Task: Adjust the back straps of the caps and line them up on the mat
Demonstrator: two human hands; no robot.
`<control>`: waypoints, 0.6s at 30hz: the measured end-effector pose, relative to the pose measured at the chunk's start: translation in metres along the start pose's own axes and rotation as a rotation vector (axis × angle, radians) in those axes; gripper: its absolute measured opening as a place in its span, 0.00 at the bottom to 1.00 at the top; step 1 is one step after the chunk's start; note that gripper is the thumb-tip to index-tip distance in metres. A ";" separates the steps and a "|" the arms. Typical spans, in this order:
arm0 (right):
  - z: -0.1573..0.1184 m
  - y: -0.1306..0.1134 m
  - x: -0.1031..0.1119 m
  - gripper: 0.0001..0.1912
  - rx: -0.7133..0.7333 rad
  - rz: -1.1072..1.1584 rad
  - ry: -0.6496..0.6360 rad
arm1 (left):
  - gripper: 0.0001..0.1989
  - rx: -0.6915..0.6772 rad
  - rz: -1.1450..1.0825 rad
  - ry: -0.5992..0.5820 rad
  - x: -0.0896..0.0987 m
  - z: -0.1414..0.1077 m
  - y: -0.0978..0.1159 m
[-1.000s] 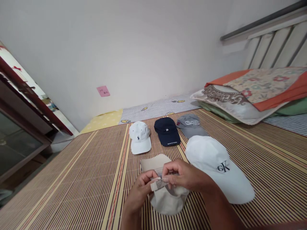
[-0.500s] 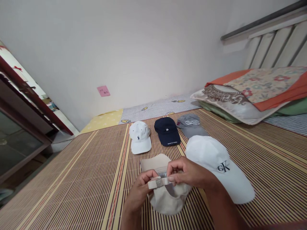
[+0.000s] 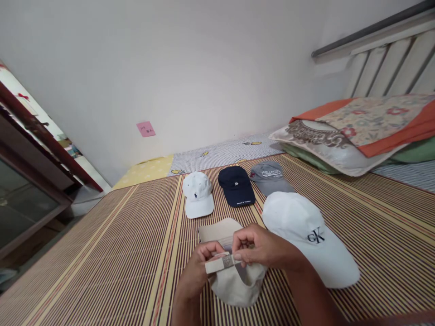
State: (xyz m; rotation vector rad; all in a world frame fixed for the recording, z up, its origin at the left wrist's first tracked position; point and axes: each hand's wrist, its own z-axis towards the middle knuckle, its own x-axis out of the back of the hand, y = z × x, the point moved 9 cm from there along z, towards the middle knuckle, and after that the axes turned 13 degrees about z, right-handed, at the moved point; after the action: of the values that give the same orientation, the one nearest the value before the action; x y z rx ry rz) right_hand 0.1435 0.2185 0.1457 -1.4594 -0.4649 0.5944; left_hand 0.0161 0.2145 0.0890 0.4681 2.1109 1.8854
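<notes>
A beige cap (image 3: 236,287) lies upside down at the front of the striped mat, its brim pointing away from me. Across its back opening runs a strap with a square metal buckle (image 3: 227,261). My left hand (image 3: 197,267) pinches the strap just left of the buckle, and the strap's loose end sticks out to the left. On the other side of the buckle, my right hand (image 3: 260,246) has thumb and fingers closed on the strap. Close to my right forearm sits a white cap (image 3: 295,217) with black "CK" lettering.
Farther back stand a white cap (image 3: 197,194), a navy cap (image 3: 237,185) and a grey cap (image 3: 272,176). Pillows (image 3: 340,140) are piled at the right, below a radiator (image 3: 390,68). A pink note (image 3: 146,129) is on the wall.
My right hand has shifted slightly left toward the buckle. The strap's loose end now reaches a bit farther out to the left. The other caps have stayed in place.
</notes>
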 end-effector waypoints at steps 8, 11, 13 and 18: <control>0.002 0.005 -0.001 0.08 -0.005 0.015 0.000 | 0.23 0.012 -0.002 0.010 0.000 0.001 0.000; 0.000 0.001 0.005 0.14 0.011 -0.013 0.028 | 0.24 0.007 -0.015 0.040 0.001 0.002 0.003; -0.004 -0.006 0.013 0.18 0.059 -0.066 0.060 | 0.24 -0.003 -0.035 0.054 0.001 0.001 0.005; -0.014 -0.006 0.031 0.22 0.082 -0.116 0.094 | 0.22 -0.020 -0.077 0.029 0.000 0.001 0.009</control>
State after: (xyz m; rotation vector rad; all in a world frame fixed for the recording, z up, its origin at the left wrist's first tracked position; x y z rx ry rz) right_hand 0.1766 0.2276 0.1492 -1.3667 -0.4430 0.4453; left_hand 0.0169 0.2158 0.0979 0.3520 2.0958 1.8795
